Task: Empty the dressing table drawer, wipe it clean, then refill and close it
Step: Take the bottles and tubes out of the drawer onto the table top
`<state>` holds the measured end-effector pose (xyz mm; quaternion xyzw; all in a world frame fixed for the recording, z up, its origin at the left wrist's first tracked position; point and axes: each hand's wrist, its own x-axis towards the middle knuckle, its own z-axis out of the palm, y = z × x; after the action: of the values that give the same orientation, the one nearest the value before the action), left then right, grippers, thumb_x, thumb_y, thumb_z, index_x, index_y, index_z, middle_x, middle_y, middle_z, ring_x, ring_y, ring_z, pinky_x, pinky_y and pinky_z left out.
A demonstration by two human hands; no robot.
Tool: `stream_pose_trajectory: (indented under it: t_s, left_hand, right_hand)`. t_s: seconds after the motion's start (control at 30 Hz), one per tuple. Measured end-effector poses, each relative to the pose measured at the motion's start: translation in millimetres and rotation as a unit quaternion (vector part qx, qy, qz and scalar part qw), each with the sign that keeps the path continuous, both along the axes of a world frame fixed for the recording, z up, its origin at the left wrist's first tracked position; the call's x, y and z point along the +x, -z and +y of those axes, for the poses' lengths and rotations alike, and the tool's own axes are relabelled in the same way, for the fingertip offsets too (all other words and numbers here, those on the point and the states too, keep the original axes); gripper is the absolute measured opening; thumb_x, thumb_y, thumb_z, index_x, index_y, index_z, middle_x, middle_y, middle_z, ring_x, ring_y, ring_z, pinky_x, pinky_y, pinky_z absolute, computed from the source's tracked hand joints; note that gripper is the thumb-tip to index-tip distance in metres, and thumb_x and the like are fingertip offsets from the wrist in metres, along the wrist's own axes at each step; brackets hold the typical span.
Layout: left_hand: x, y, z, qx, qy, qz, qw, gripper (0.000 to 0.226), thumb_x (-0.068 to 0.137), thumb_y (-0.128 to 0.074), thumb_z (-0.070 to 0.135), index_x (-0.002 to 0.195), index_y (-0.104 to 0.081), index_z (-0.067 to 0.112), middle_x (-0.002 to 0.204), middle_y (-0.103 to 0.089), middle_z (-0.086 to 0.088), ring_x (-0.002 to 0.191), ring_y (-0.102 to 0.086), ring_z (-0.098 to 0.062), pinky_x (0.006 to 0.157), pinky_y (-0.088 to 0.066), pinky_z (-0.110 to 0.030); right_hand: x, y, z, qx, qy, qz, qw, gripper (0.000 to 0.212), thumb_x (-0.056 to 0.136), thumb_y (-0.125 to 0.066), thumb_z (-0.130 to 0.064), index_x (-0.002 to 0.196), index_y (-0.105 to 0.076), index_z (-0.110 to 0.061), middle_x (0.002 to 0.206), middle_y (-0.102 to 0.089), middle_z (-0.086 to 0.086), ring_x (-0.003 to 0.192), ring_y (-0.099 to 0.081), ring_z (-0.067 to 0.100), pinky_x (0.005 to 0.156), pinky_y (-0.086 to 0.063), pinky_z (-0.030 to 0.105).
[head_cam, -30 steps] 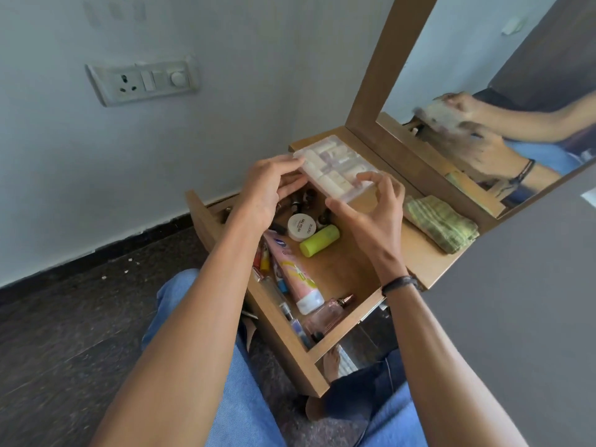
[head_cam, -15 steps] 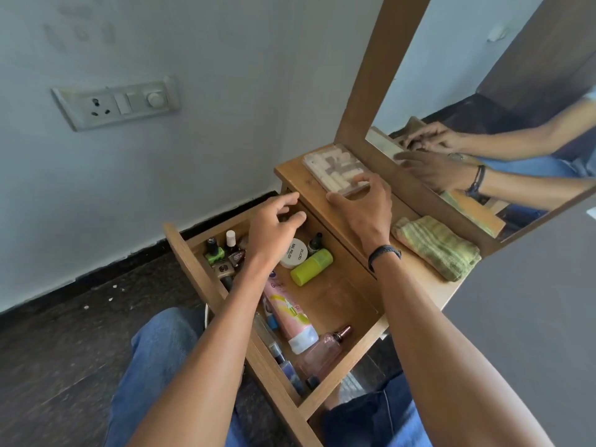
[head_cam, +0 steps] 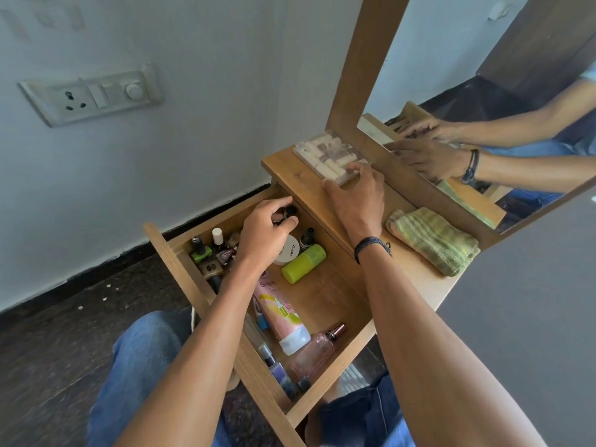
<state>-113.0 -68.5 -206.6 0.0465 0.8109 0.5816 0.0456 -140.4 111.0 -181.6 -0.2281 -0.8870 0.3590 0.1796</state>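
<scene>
Left hand (head_cam: 267, 232): curled, pinching dark-capped bottle (head_cam: 292, 210) at back edge of drawer (head_cam: 180, 269) (bare floor nearer).
Right hand (head_cam: 358, 196): gripping clear case (head_cam: 325, 153) corner.

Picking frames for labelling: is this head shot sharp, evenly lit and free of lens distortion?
Head view: soft, even daylight, no strong glare. Head view: wide-angle bending tilts the mirror frame and switch plate. Head view: mild softness on the left hand gripping a dark-capped bottle in the drawer and the right hand holding the clear box.
</scene>
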Motion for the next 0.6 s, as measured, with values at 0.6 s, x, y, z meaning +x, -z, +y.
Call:
stream_pose_trajectory:
  t_s: [0.6]
  left_hand:
    - [24,2,-9,-0.37,0.155,-0.094,0.911,0.039,0.083,-0.079,0.037,0.119,-0.069,0.024,0.119,-0.067,-0.006,0.105,-0.064,-0.03,0.089,-0.055,-0.043]
  right_hand:
    - [65,-9,-38,-0.01,-0.042,0.13,0.991,0.023,0.085,-0.068,-0.017,0.108,-0.068,-0.021,0.116,-0.059,-0.002,0.112,-0.055,0.019,0.098,-0.048,0.041]
